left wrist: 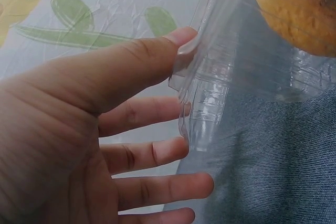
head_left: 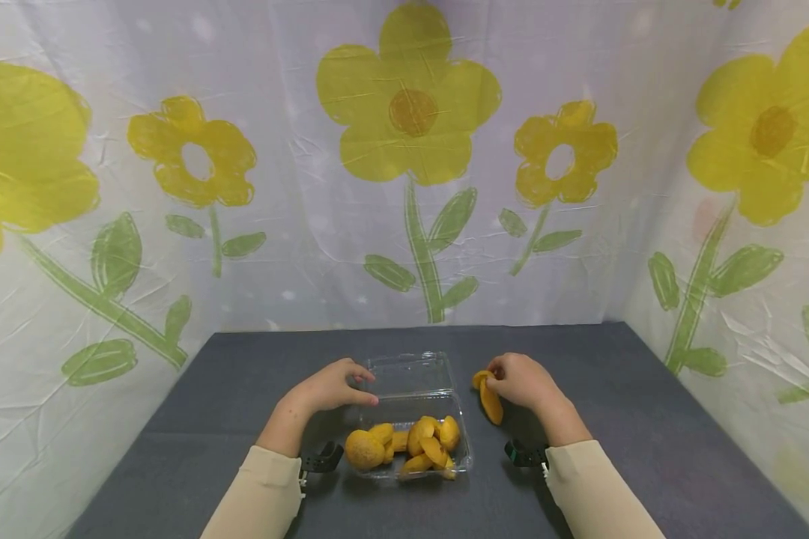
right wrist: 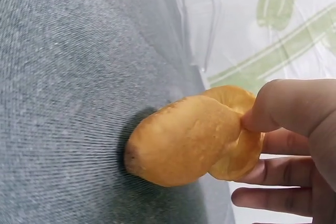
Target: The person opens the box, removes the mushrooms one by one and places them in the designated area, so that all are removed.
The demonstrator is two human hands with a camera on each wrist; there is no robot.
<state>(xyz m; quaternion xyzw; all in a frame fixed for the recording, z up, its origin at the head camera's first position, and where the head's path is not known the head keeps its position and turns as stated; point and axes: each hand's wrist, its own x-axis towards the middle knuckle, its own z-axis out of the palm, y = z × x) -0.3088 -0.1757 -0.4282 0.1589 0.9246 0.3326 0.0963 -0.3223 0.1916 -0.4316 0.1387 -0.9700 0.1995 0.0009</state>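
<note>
In the head view my right hand (head_left: 527, 380) pinches a yellow-orange mushroom (head_left: 491, 403) to the right of a clear plastic box. The right wrist view shows the thumb (right wrist: 283, 106) on the mushroom (right wrist: 181, 142) near its cap, its thick stem pointing down at the cloth. My left hand (head_left: 328, 385) is at the left side of the clear box (head_left: 468, 442), fingers spread. Seen from the left wrist, the thumb (left wrist: 142, 59) touches the box's rim, with nearly straight fingers beside the clear edge. Several mushrooms (head_left: 364, 450) lie in the box's front part.
The box's lid (head_left: 407, 374) is folded back, away from me. A dark grey cloth (head_left: 256, 389) covers the table. Behind and beside it hangs a white curtain (head_left: 297, 247) with yellow flowers. A dark band sits on each wrist.
</note>
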